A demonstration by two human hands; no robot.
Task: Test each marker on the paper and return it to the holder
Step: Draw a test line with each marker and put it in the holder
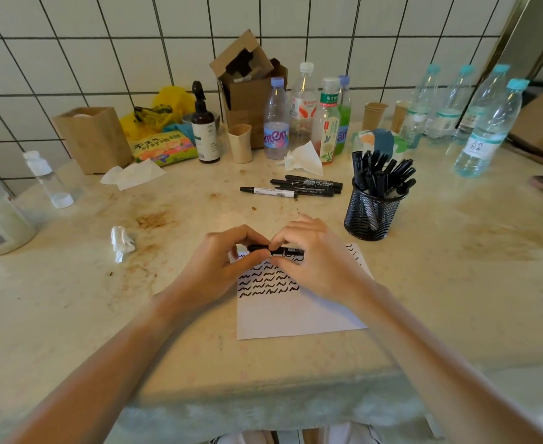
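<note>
Head view looks down on a stained, pale stone bench (71,315) set against a white tiled wall. Near the middle lies a sheet of white paper (295,315), its upper half covered with rows of black squiggles. Both hands meet just above that paper on one black marker (284,250), held level and crosswise. The left hand (219,267) has its grip pinched on the marker's left end, which looks like the cap, thumb and fingertips pressed around it. The right hand (318,261) has its grip pinched on the barrel, fingers curled over the top, with the right end of the marker poking out past them. Whether the cap is seated or partly off I cannot tell. Beyond the paper and to its right stands a black mesh holder (371,216), crowded with black markers standing upright and fanned out. Beyond the paper, straight back, a small cluster of loose markers (308,185) lies flat on the bench, one with a white barrel at the front. Left of the paper sits a crumpled tissue (122,243). Further back from the paper, along the wall, stand plastic bottles, paper cups, a brown pump bottle (204,129) and an open cardboard box (247,78).
</note>
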